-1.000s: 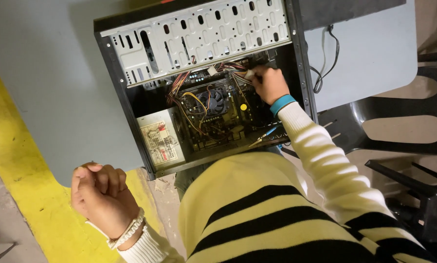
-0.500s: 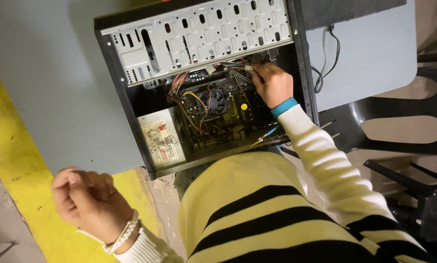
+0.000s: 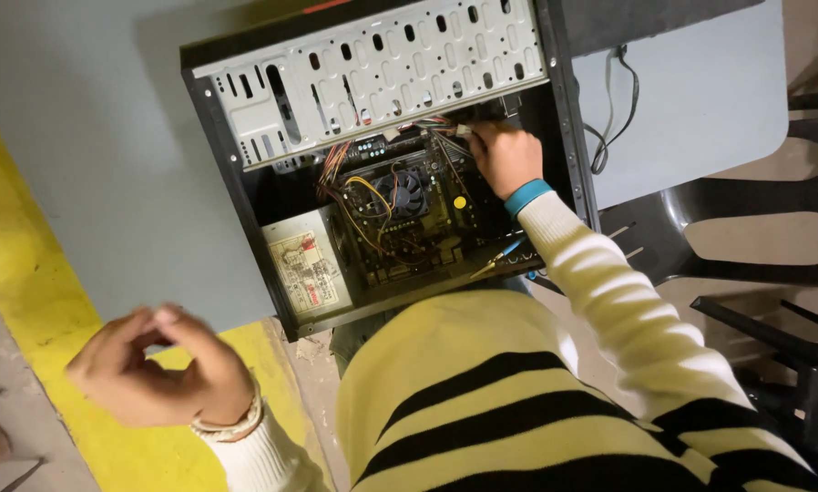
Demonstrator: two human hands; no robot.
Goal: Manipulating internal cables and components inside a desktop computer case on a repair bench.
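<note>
**Right hand deep in opened computer case, left hand held off to the side**

Seen from above: an open black metal desktop computer case (image 3: 386,173), lying on its side on a pale grey-blue table top (image 3: 90,155), side panel off, insides exposed. Across the upper part, a perforated light-grey steel drive cage (image 3: 373,73). Below it, a dark circuit board (image 3: 409,219) with a round black cooling fan (image 3: 407,189) at the centre and a tangle of red, yellow and black wires (image 3: 359,187) running over it. At the lower left corner of the case, a grey box-shaped power supply with a pale label (image 3: 307,264).

Right hand (image 3: 505,157) reaching in at the upper right of the board, just under the drive cage, fingers curled down among the wire bundle and connectors; closed on something or merely pressing there, cannot tell, fingertips hidden. On that wrist, a turquoise band (image 3: 527,195), then a yellow-and-black striped knitted sleeve (image 3: 618,301).

Left hand (image 3: 158,369) well apart from the case, held over the yellow painted strip (image 3: 26,273) along the table edge, fingers loosely bent with thumb and fingertips drawn close together, nothing visible between them. Pale bracelets (image 3: 236,421) at the wrist.

Near the lower right edge of the case, a slim screwdriver with a blue and yellow handle (image 3: 498,257). Behind the case, thin black cables (image 3: 614,109) lying on the table top. To the right, a black plastic chair (image 3: 755,237).
</note>
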